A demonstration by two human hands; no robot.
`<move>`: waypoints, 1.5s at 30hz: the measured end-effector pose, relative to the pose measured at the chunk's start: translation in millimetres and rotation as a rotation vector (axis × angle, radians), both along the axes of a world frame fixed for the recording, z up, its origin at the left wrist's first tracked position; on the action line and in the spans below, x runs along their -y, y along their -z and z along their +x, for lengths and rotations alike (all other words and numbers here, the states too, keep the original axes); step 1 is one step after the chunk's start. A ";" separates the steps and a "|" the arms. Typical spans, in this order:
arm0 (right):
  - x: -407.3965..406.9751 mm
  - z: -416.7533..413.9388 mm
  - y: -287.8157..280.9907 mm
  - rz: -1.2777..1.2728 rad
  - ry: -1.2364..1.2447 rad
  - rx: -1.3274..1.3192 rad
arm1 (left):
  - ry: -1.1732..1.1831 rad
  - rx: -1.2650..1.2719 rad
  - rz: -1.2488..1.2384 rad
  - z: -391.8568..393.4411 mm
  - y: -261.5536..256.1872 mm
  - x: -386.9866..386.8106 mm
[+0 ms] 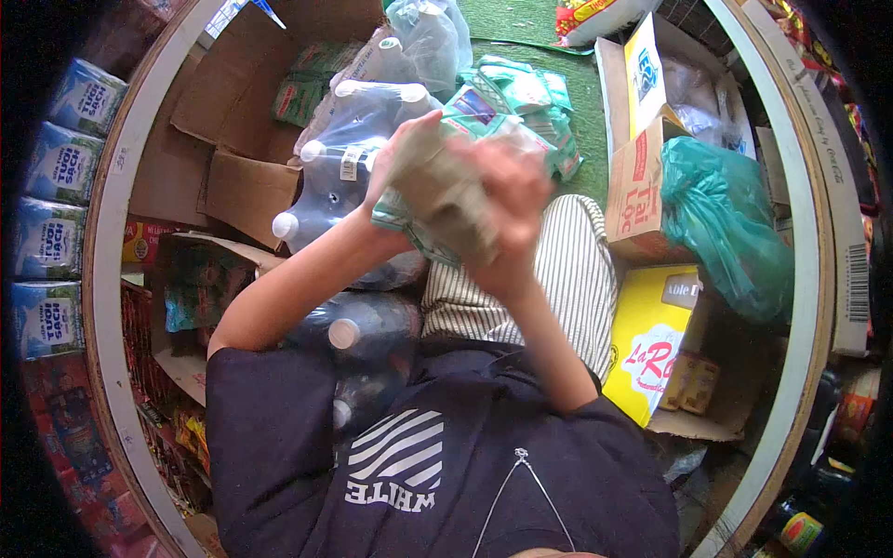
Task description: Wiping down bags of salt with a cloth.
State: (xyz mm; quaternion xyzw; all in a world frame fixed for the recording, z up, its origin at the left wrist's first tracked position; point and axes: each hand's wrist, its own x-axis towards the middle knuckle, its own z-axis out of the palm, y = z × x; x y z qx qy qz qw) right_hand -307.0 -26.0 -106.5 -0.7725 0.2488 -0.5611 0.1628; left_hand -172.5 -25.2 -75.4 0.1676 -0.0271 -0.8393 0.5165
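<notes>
My left hand holds a green plastic packet, gripped from its left side in front of my chest. Over the packet lies a crumpled brown-grey cloth. My right hand, blurred by motion, grasps the cloth's right side, and its fingers are not distinct. Just beyond my hands, several green and white packets are heaped on a green mat. To the left of my hands lies a shrink-wrapped pack of clear bottles with white caps.
Open cardboard boxes stand on the left, some holding green packets. On the right are a carton, a green plastic bag and a yellow box. Dark bottles lie by my left side. A white-edged frame surrounds me.
</notes>
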 end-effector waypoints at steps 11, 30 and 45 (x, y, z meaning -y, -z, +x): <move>-5.5 -3.8 39.4 0.267 0.178 0.462 | 0.222 0.407 -0.251 -3.8 22.2 6.5; 75.0 -78.3 164.6 0.961 0.192 0.979 | -0.020 1.137 0.159 -25.0 46.9 79.4; 91.5 -85.7 206.3 1.241 -0.035 1.102 | -0.723 2.138 -0.560 141.8 -19.3 151.9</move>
